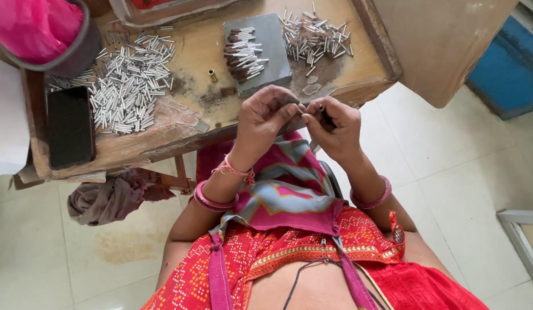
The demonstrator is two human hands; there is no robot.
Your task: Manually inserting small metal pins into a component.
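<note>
Pinching a small dark rod [323,115] between thumb and fingers, the right hand [335,129] is closed on it just in front of the body, while the left hand [266,117] is brought up against it, its fingertips [294,105] drawn together on the rod's near tip or on some small piece there; which of the two cannot be told, since the contact is hidden by the fingers. The rod is held in the air above the near edge of the low wooden table [192,123], not resting on anything.

A slip is judged to be the main risk. The part is thin and only its ends are gripped, so a small twist of either hand could let it drop past the grip into the lap cloth [289,192] or onto the tiled floor [438,172] below. Beyond the grip, on the grey block [266,49], a stack of dark-tipped tubes [242,53] lies close to the block's edge and could be rolled off if it were brushed by a reaching hand. Farther out to the left of the hands, the loose heap of silvery tubes [129,86] could be scattered the same way, and the black phone [70,126] lies just beside it.
</note>
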